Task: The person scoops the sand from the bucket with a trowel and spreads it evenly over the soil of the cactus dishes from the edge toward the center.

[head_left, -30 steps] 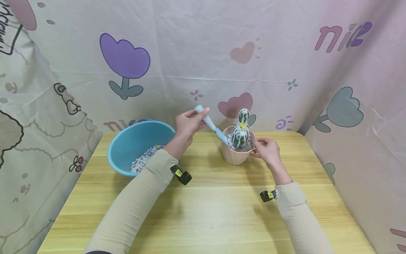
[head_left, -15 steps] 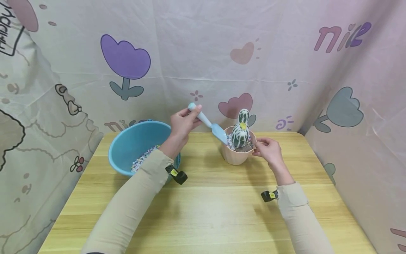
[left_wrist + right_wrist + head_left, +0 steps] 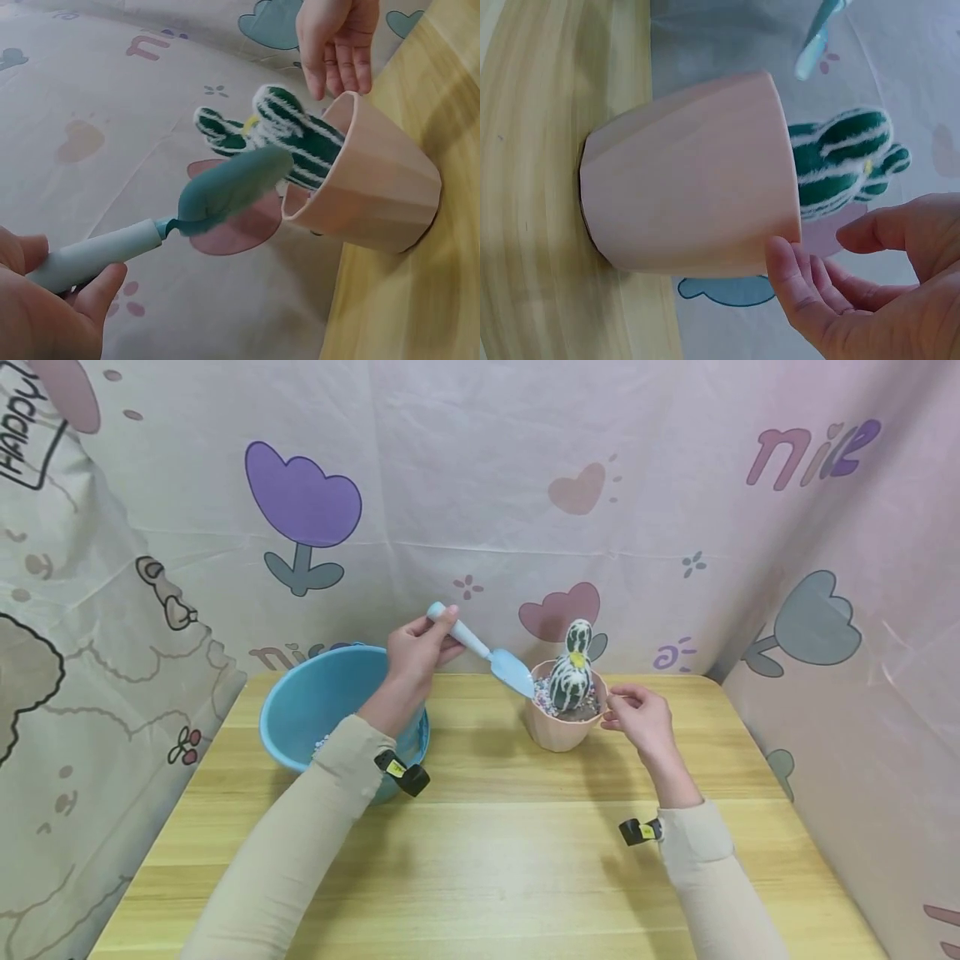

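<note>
Overhead, left hand point(image 3: 415, 647) grips trowel point(image 3: 487, 653) above pot point(image 3: 558, 735).

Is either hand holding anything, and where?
The left hand holds the small blue trowel by its handle. The right hand holds nothing.

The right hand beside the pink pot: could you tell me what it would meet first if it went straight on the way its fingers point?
Most likely the rim of the pink pot: the right hand hovers open just beside it, fingertips nearly touching. Depth is hard to judge.
</note>
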{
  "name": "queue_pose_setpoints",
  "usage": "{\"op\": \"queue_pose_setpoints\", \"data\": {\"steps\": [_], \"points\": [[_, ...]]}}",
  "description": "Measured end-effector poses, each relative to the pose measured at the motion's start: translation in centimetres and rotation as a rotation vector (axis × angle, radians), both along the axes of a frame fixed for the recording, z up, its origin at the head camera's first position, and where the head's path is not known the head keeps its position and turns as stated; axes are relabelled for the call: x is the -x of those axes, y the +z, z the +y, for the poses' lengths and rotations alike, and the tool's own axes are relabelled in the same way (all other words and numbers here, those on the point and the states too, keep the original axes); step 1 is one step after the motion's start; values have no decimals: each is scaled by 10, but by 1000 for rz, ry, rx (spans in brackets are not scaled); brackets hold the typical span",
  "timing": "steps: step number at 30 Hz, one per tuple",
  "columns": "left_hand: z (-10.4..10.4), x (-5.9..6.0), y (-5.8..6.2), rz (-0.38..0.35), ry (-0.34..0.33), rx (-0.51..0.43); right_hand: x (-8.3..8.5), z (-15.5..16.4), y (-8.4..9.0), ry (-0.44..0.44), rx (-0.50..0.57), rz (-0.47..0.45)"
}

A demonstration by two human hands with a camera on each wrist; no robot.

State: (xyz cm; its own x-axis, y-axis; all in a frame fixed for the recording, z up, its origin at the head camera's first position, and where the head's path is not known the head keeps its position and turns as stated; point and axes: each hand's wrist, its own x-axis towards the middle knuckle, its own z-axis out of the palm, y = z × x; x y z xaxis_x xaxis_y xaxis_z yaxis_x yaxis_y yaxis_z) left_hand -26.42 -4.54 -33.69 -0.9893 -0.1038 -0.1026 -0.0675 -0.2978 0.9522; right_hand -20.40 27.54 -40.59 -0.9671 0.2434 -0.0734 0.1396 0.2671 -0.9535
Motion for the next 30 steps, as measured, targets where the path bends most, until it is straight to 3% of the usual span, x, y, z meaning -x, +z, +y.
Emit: {"op": "queue_pose_setpoints", "data": {"steps": [7, 14, 21, 30], "points": [[-28, -1, 7, -70, -14, -13, -10, -18, 7, 67, -8, 48], [-61, -2, 10, -113, 10, -122, -15, -40, 14, 157, -48, 69], [-87, -8, 14, -124, 37, -181, -20, -49, 16, 135, -121, 28], [-120, -21, 19, -102, 61, -189, -20, -73, 17, 231, -31, 57]]}}
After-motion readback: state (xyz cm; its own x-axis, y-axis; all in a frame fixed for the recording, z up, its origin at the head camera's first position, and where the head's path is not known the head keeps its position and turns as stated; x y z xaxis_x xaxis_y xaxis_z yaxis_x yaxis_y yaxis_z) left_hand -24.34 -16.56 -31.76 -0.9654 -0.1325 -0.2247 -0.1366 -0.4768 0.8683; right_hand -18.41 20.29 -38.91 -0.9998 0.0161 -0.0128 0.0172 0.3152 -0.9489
